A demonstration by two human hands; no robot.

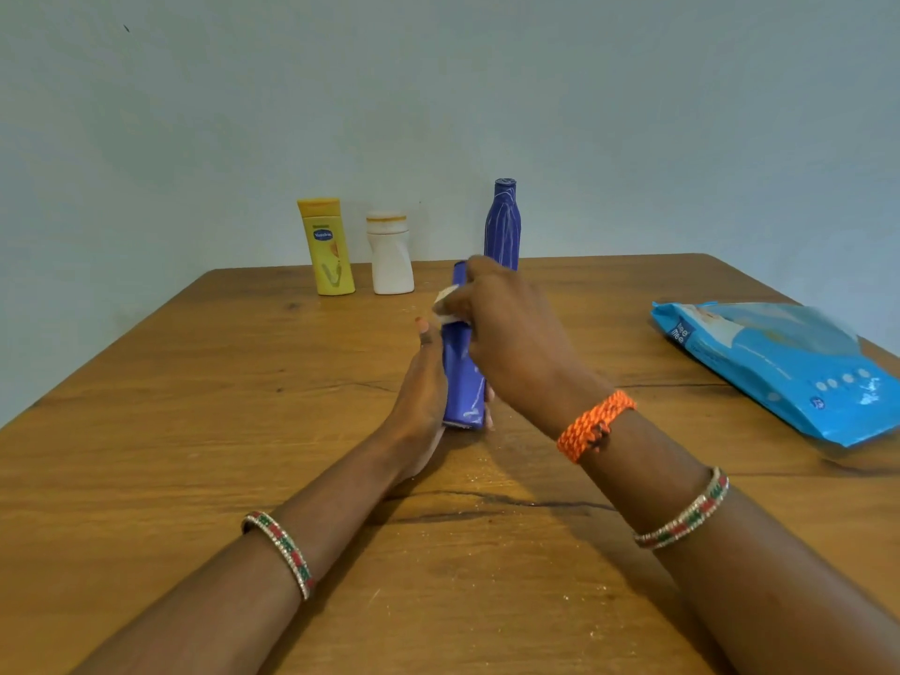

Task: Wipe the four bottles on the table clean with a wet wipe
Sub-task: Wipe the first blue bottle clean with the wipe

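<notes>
A flat blue bottle (461,377) stands upright at the middle of the wooden table (195,431). My left hand (422,397) grips its lower body from the left. My right hand (506,333) pinches a white wet wipe (447,304) against the bottle's upper part, hiding much of it. At the table's far edge stand three more bottles: a yellow lotion bottle (328,246), a white bottle (390,253) and a tall blue bottle (503,221).
A blue pack of wet wipes (789,367) lies on the table at the right, near the edge. A long crack in the wood runs across the table between my forearms. A plain wall rises behind the table.
</notes>
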